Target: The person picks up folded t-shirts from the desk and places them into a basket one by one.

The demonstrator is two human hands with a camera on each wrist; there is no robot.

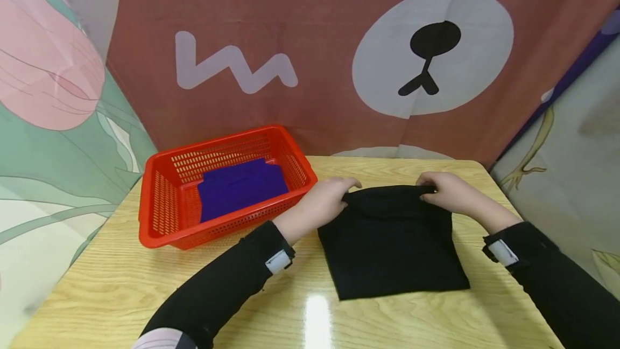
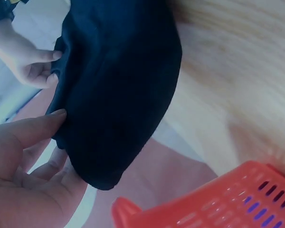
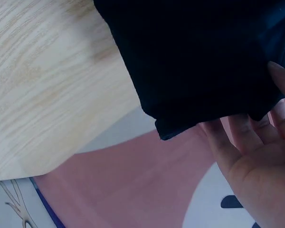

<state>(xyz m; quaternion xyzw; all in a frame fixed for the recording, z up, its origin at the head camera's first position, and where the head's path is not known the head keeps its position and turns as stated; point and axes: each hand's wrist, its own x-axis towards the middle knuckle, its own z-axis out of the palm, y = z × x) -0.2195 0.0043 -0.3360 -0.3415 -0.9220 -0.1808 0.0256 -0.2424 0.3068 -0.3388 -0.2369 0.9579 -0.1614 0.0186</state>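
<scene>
A piece of black cloth point(image 1: 394, 252), folded into a rough rectangle, is held by its far edge, with its near edge down at the table. My left hand point(image 1: 325, 202) pinches the far left corner between thumb and fingers. At the far right corner, my right hand point(image 1: 448, 193) pinches the same edge. In the left wrist view the black cloth point(image 2: 114, 90) hangs from the left thumb point(image 2: 40, 127). The right wrist view shows the right hand point(image 3: 263, 152) with its thumb on one side of the cloth and fingers behind. What kind of garment it is cannot be told.
A red plastic basket point(image 1: 160, 193) with slotted walls stands to the left on the wooden table point(image 1: 271, 306). Inside it lies a folded purple cloth point(image 1: 242, 187). A printed curtain point(image 1: 319, 69) with a bear face hangs right behind the table's back edge.
</scene>
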